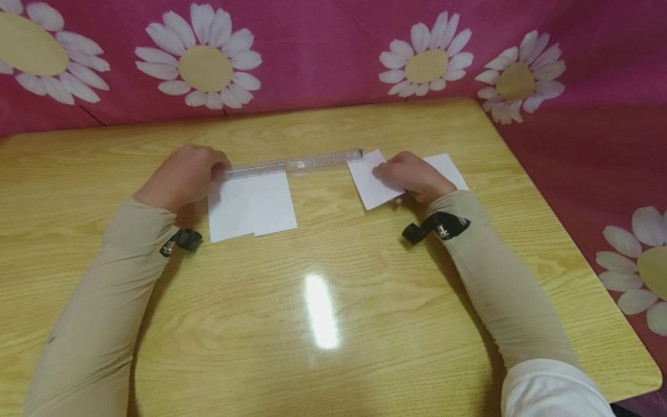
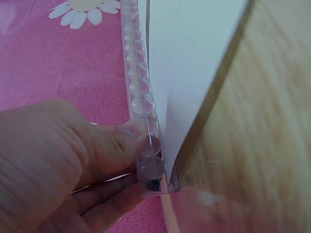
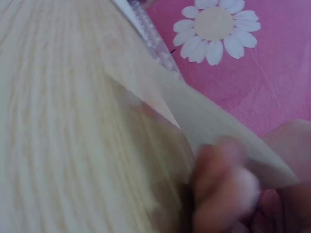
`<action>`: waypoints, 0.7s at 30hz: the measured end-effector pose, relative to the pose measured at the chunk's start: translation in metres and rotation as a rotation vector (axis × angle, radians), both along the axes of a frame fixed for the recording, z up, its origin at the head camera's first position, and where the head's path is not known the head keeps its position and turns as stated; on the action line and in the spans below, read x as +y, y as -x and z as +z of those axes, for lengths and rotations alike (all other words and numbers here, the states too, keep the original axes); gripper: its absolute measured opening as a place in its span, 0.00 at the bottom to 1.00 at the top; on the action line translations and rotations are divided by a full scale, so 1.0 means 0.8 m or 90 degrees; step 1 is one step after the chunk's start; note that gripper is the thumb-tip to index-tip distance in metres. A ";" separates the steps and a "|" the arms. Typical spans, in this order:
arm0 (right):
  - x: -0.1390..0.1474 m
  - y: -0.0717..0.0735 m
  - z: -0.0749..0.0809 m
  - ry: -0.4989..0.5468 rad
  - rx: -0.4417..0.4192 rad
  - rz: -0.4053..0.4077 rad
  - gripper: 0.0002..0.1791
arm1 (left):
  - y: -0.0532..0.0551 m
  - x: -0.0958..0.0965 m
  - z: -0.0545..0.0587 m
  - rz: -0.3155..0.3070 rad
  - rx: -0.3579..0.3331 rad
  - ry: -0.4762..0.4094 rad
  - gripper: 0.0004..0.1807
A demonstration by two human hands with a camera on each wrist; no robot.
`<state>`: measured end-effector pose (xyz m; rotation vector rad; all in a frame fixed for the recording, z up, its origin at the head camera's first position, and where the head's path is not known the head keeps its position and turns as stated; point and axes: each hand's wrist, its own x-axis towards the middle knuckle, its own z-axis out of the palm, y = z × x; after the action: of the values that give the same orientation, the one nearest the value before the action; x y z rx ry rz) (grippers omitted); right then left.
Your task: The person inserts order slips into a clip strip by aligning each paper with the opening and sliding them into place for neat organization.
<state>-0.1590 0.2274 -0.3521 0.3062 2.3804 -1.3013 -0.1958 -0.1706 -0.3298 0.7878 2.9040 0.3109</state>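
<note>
A long clear plastic strip (image 1: 323, 161) with a row of round clear bumps or balls lies across the far part of the table. My left hand (image 1: 187, 174) pinches its left end, thumb on top in the left wrist view, where the balls (image 2: 142, 103) show closely. Two white paper pieces (image 1: 234, 208) sit side by side along the strip's near edge, by the left hand. My right hand (image 1: 417, 176) grips another white paper piece (image 1: 367, 185), tilted, its corner near the strip's right end. In the right wrist view the fingers (image 3: 226, 194) are blurred below that paper (image 3: 209, 111).
One more white sheet (image 1: 448, 168) lies partly behind the right hand. The wood-grain table (image 1: 365, 307) ends at a right edge, and a pink cloth with daisies (image 1: 323, 52) hangs behind it. Black straps (image 1: 450, 226) circle both sleeved wrists.
</note>
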 end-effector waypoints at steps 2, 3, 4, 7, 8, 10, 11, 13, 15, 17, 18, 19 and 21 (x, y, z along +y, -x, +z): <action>-0.001 0.000 0.001 -0.037 0.013 0.020 0.19 | 0.000 0.000 0.000 -0.003 0.003 -0.001 0.14; -0.001 0.000 0.001 -0.054 0.019 0.029 0.19 | 0.000 0.000 0.000 -0.003 0.004 -0.002 0.14; -0.001 0.000 0.001 -0.065 0.022 0.035 0.20 | 0.000 0.000 0.000 -0.005 0.005 -0.003 0.14; -0.001 0.000 0.000 -0.073 0.026 0.044 0.21 | 0.001 -0.001 -0.001 -0.006 0.006 -0.003 0.14; -0.001 0.000 0.000 -0.065 0.027 0.046 0.22 | 0.001 -0.001 -0.002 -0.005 0.004 -0.003 0.14; -0.002 0.000 -0.001 -0.051 0.026 0.043 0.22 | 0.002 -0.001 -0.002 -0.005 0.004 -0.004 0.14; -0.002 0.000 -0.001 -0.049 0.028 0.043 0.22 | 0.002 -0.001 -0.002 -0.004 0.003 -0.004 0.14; -0.003 -0.001 -0.001 -0.049 0.026 0.037 0.22 | 0.002 -0.001 -0.002 -0.005 0.002 -0.004 0.14; -0.005 -0.001 -0.001 -0.052 0.025 0.025 0.21 | 0.002 -0.001 -0.002 -0.006 0.002 -0.005 0.14; -0.007 -0.002 -0.001 -0.057 0.023 0.018 0.22 | 0.002 -0.001 -0.002 -0.007 0.003 -0.004 0.14; -0.009 -0.002 0.000 -0.058 0.020 0.013 0.22 | 0.002 -0.001 -0.002 -0.007 0.002 -0.004 0.14; -0.010 -0.002 0.000 -0.057 0.017 0.009 0.22 | 0.002 -0.001 -0.001 -0.006 0.001 -0.004 0.14; -0.011 -0.002 0.000 -0.055 0.012 0.002 0.22 | 0.002 -0.001 -0.001 -0.006 0.000 -0.004 0.14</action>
<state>-0.1574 0.2183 -0.3517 0.3173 2.4568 -1.2064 -0.1971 -0.1715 -0.3308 0.8013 2.8996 0.3192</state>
